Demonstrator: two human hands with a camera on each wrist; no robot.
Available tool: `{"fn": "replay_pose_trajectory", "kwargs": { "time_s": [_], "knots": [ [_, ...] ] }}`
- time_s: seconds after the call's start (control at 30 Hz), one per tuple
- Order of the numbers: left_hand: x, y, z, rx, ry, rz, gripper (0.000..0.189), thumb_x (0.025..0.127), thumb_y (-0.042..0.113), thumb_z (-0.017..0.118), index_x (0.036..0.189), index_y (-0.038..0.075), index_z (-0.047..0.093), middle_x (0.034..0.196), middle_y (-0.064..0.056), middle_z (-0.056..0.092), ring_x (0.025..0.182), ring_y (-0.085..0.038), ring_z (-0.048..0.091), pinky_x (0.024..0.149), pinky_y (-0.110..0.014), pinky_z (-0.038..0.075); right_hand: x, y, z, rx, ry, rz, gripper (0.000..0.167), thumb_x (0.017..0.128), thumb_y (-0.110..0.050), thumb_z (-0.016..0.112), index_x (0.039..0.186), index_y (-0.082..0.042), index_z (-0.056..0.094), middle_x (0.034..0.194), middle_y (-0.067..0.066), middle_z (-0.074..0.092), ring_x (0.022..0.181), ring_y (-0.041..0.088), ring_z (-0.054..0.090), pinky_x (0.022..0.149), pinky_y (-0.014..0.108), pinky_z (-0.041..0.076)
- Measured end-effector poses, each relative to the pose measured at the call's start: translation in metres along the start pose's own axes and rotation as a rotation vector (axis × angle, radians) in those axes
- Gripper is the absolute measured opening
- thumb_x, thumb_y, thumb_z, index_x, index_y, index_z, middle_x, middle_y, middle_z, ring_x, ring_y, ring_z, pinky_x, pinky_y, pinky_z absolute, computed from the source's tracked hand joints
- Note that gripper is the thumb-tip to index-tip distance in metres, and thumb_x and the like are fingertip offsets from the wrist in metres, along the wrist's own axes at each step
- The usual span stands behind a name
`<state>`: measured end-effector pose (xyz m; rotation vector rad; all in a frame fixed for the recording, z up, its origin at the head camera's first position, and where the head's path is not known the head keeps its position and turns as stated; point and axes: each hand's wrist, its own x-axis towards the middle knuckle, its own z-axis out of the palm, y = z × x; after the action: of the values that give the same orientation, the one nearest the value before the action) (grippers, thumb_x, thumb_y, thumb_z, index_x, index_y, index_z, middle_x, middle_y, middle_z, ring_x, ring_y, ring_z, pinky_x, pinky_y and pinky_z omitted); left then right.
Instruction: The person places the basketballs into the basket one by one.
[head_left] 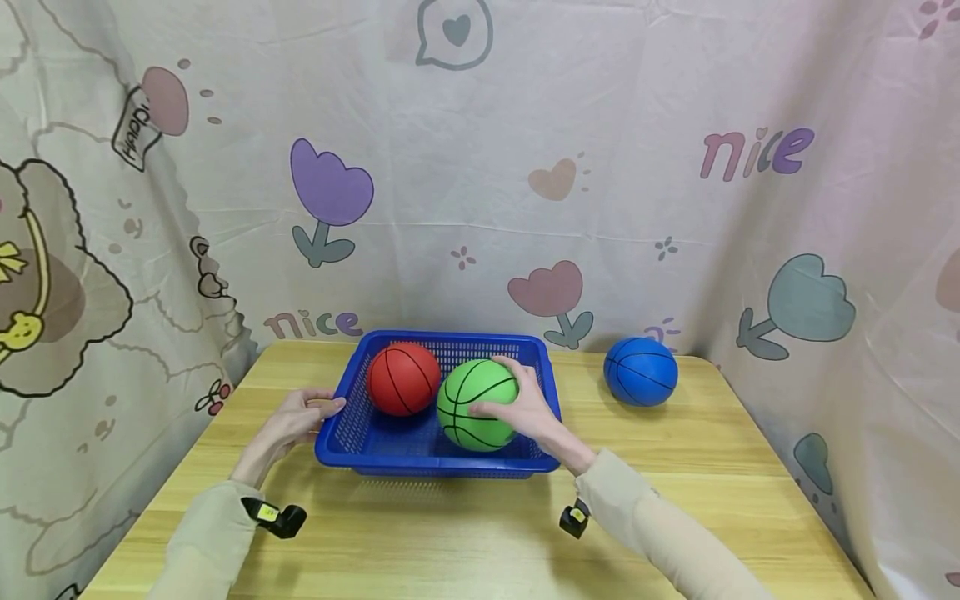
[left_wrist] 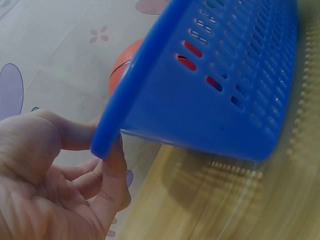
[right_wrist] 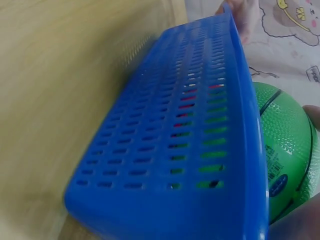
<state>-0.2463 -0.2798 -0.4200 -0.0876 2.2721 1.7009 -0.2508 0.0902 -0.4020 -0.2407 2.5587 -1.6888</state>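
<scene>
"Grip on the green ball point(head_left: 465, 390): heavy?"

"Light, I'd guess, springy, pebbled enough not to slip; best held round its sides. My right hand point(head_left: 529, 406) clamps it, thumb and fingers, inside the blue basket point(head_left: 435, 461) (touching bottom, I can't tell), beside the red ball point(head_left: 403, 379); my left hand point(head_left: 295, 414) pinches the rim point(left_wrist: 137, 80)."

"Its look?"

"Bright, black-seamed, with a barcode point(right_wrist: 273, 165)."

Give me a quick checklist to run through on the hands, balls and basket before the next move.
1. Left hand gripping the basket by its edge: ok.
2. Right hand gripping the green ball: ok.
3. Red ball inside the basket: ok.
4. Blue ball inside the basket: not ok, it sits on the table, right of the basket.
5. Green ball resting on the basket's bottom: cannot tell, its underside is hidden.
</scene>
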Motion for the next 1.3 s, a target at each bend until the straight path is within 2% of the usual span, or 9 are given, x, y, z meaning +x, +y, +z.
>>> {"fn": "replay_pose_trajectory", "kwargs": {
  "time_s": [0.27, 0.57, 0.9, 1.1, 1.3],
  "knots": [
    [0.001, 0.0, 0.0, -0.003, 0.002, -0.002, 0.062, 0.105, 0.023, 0.054, 0.144, -0.017, 0.027, 0.099, -0.007, 0.076, 0.08, -0.014, 0.074, 0.071, -0.031, 0.062, 0.002, 0.002, 0.01, 0.08, -0.029, 0.061, 0.087, 0.072, -0.03, 0.09, 0.147, -0.027, 0.045, 0.14, 0.017, 0.038, 0.126, 0.04, 0.051, 0.096, 0.059, 0.052],
    [-0.001, 0.001, 0.002, 0.008, 0.011, 0.002, 0.063, 0.104, 0.022, 0.055, 0.144, -0.018, 0.027, 0.098, -0.003, 0.074, 0.077, -0.011, 0.072, 0.07, -0.03, 0.062, 0.004, 0.006, 0.019, 0.093, -0.061, 0.11, 0.085, 0.073, -0.034, 0.09, 0.146, -0.028, 0.045, 0.144, 0.016, 0.036, 0.126, 0.038, 0.051, 0.098, 0.057, 0.051],
    [0.0, 0.0, 0.001, 0.005, 0.01, 0.008, 0.063, 0.104, 0.022, 0.055, 0.144, -0.018, 0.027, 0.099, -0.004, 0.074, 0.078, -0.012, 0.073, 0.07, -0.03, 0.062, 0.008, 0.015, 0.027, 0.115, -0.094, 0.135, 0.09, 0.074, -0.034, 0.09, 0.149, -0.025, 0.042, 0.145, 0.019, 0.034, 0.127, 0.041, 0.05, 0.1, 0.061, 0.049],
    [-0.001, 0.0, 0.001, 0.009, 0.01, 0.007, 0.063, 0.104, 0.023, 0.054, 0.144, -0.018, 0.028, 0.098, -0.004, 0.074, 0.078, -0.012, 0.073, 0.07, -0.03, 0.062, 0.007, 0.014, 0.03, 0.123, -0.111, 0.133, 0.089, 0.075, -0.032, 0.089, 0.148, -0.024, 0.041, 0.146, 0.02, 0.038, 0.126, 0.04, 0.053, 0.102, 0.06, 0.049],
    [-0.001, 0.001, 0.002, 0.013, 0.02, 0.001, 0.061, 0.104, 0.022, 0.055, 0.143, -0.017, 0.029, 0.098, -0.005, 0.075, 0.079, -0.013, 0.073, 0.071, -0.03, 0.062, 0.007, 0.012, 0.033, 0.106, -0.119, 0.133, 0.09, 0.074, -0.034, 0.089, 0.149, -0.025, 0.041, 0.149, 0.02, 0.037, 0.129, 0.039, 0.05, 0.103, 0.06, 0.048]
  ]
}}
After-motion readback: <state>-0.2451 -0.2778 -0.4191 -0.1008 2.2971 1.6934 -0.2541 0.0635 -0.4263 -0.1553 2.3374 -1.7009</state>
